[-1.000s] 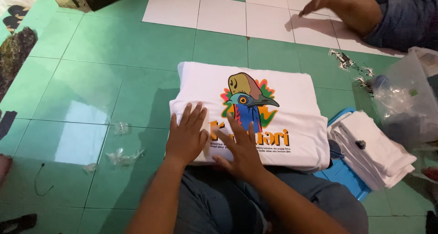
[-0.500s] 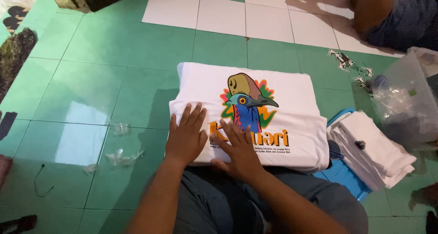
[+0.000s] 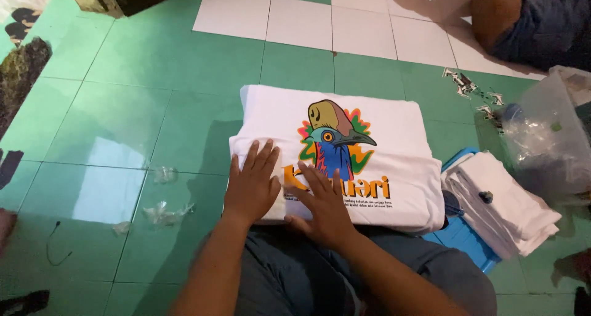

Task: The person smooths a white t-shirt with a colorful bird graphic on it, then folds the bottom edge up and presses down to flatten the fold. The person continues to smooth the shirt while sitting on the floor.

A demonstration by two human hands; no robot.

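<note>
green tile floor (image 3: 154, 57); hands hide folded shirt (image 3: 381, 131) edge.

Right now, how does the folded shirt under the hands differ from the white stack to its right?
The folded shirt shows a colourful bird print with orange lettering; the white stack shows plain cloth. The folded shirt lies on the green tile floor and the person's lap, with the left hand and right hand flat on it; the white stack rests on a blue stool, untouched. Both are white folded fabric.

Bare forearms and hands (image 3: 289, 196) (no sleeves in view), grey-blue trousers (image 3: 295, 273) on the lap.
</note>
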